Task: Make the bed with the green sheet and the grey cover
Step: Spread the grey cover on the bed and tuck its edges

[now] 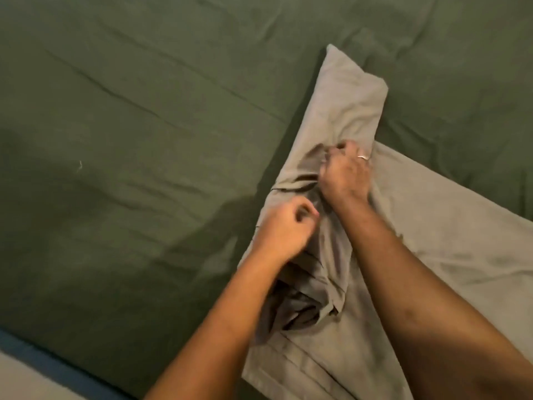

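The green sheet [138, 134] is spread over the mattress with long wrinkles running across it. On it, right of centre, lies the grey cover [346, 105], partly folded, with bunched layers near the bottom middle. My left hand [284, 226] has its fingers curled at the cover's left edge and pinches the fabric there. My right hand [344, 171], with a ring on one finger, grips a gathered fold of the cover a little further up. Both forearms reach in from the bottom of the view.
A blue mattress edge [43, 359] shows at the bottom left, with a pale floor or surface [20, 379] beyond it. The green sheet extends wide to the left and top of the cover.
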A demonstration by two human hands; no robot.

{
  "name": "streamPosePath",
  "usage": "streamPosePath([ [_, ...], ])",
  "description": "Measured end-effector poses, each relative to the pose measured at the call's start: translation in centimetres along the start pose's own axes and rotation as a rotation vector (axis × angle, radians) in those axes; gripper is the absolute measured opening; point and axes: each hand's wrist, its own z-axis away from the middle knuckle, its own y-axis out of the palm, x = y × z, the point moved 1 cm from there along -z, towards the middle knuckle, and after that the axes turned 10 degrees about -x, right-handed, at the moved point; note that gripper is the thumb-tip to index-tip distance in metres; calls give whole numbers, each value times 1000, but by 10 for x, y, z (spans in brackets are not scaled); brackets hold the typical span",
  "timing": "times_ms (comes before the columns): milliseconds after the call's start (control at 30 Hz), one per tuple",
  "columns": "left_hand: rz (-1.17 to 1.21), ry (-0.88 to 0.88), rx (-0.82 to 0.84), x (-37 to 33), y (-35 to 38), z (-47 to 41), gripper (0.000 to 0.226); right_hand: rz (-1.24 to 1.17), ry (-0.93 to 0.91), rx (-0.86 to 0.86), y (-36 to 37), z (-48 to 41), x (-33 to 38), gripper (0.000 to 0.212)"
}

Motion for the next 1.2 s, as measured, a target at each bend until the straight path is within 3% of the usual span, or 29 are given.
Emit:
streamPosePath([
  [33, 19, -63, -294, 6, -17, -13, 8, -66, -109, 10, 2, 6, 13, 42],
  [67, -4, -178, -478, 16, -33, -23, 10, -100, -185, 65, 5, 14, 27, 54],
  [100, -32, -337, -533, 29, -44, -31, 23, -87, -220, 130, 10, 22, 40, 66],
  [133, -29, -498, -475, 41, -48, -37, 39, -52, -225, 178, 16, 27, 48, 70],
  [200, 60, -679, -279, 60, -43, -42, 61, -18, -175, 223, 24, 30, 54, 53],
  [300, 136, -665, -192, 66, -26, -41, 51, -105, -169, 238, 23, 27, 44, 28],
  [367, 194, -639, -162, 49, -22, -39, 48, -330, -126, 66, 17, 38, 25, 25],
  [433, 236, -635, -81, 33, -17, -36, 50, -631, 118, -208, 9, 59, -6, 30],
  [500, 193, -642, 38, 21, -4, -29, 53, -747, 539, -367, 16, 85, -58, 39],
  [567, 153, -673, 157, 8, 13, -19, 59, -742, 993, -382, 27, 113, -109, 41],
  [633, 162, -663, 228, -4, 36, -10, 61, -788, 1135, -369, 33, 134, -136, 30],
  [700, 227, -593, 205, -6, 61, -6, 62, -839, 1032, -434, 25, 132, -137, 28],
  [800, 260, -469, 35, 0, 89, -2, 75, -863, 690, -603, -7, 99, -117, 20],
  [833, 283, -445, -8, 0, 93, -1, 72, -889, 539, -578, -18, 86, -106, 18],
  [900, 341, -431, -55, -2, 96, -1, 55, -780, 251, -336, -25, 63, -83, 34],
  [967, 411, -420, -127, -5, 97, -3, 44, -415, 81, -42, -25, 52, -70, 50],
  [1033, 468, -364, -272, -10, 99, -5, 35, -225, 92, 96, -13, 51, -75, 50],
  [1100, 493, -284, -336, -21, 104, -4, 36, -336, 263, 149, 1, 52, -90, 41],
  [1200, 510, -234, -242, -47, 113, 4, 41, -524, 417, 150, 3, 52, -107, 26],
])
